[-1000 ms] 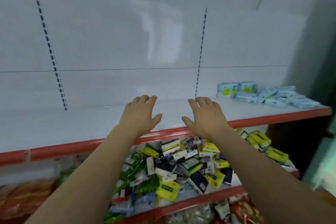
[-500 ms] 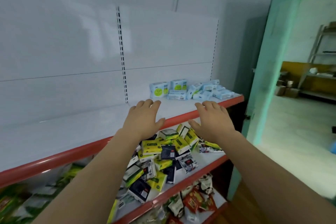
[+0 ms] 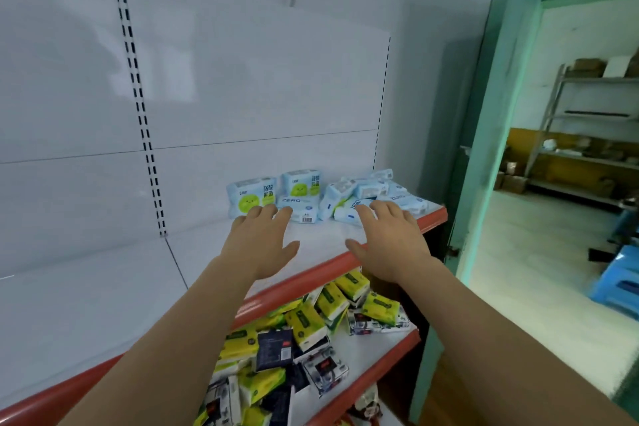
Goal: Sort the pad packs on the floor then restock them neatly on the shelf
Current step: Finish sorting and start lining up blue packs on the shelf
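Light blue pad packs sit at the right end of the white shelf (image 3: 103,304) with its red front lip. Two packs with a green face stand upright (image 3: 250,195) (image 3: 301,183). A flat pack marked ZERO (image 3: 301,211) lies in front of them. To the right, several blue packs lie in a loose heap (image 3: 373,194). My left hand (image 3: 262,242) reaches flat, fingers straight, its tips just short of the upright and flat packs. My right hand (image 3: 390,239) is also flat with fingers spread, its tips at the heap's front edge. Neither hand holds anything.
The shelf below (image 3: 380,349) holds a jumble of yellow, white and dark tissue packs (image 3: 304,325). A green door frame (image 3: 484,183) stands right of the shelving. Beyond it are a blue stool (image 3: 619,277) and a metal rack (image 3: 587,135).
My view has swung right along the shelf. Both hands have moved forward and right, from above the red lip to the blue pad packs at the shelf's end.
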The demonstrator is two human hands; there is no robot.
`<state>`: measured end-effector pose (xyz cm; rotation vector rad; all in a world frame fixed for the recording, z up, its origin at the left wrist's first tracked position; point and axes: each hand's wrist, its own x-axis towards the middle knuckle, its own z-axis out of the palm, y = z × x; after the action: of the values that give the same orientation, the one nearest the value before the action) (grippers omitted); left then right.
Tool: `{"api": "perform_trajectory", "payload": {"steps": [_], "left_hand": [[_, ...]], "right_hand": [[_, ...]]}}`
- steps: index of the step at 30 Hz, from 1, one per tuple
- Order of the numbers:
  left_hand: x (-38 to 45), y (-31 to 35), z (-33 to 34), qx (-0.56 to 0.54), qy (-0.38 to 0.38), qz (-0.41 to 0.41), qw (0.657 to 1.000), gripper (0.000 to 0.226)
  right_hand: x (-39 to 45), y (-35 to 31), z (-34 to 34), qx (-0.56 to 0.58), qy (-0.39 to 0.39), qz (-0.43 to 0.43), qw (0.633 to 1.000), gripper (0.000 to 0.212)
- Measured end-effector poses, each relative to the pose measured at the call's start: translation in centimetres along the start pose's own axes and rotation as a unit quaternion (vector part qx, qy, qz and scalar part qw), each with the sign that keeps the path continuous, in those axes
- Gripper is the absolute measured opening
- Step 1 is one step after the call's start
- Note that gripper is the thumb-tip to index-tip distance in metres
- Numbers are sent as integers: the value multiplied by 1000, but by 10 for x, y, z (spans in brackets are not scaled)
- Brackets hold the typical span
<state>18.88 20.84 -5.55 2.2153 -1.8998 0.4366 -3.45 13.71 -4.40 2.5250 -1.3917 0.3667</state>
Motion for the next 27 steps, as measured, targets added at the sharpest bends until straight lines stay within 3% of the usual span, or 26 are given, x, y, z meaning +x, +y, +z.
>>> {"api": "perform_trajectory", "payload": {"steps": [9, 14, 18, 23, 27], "left_hand": [[96, -13, 45, 9, -34, -34, 999, 75], [144, -11, 65, -1, -40, -46, 998, 83], [178, -9, 80, -2, -106, -49, 993, 93], [195, -9, 96, 61, -152, -79, 983, 96], [191, -9, 89, 83, -162, -102, 978, 97]], "right_hand": [[111, 24, 38, -7, 6, -43, 999, 61], [172, 47, 64, -24, -4, -95, 995, 79], [219, 63, 84, -35, -29, -176, 983, 86], [259, 72, 97, -24, -19, -308, 951, 50], [269, 69, 92, 12, -17, -346, 938, 37]]}}
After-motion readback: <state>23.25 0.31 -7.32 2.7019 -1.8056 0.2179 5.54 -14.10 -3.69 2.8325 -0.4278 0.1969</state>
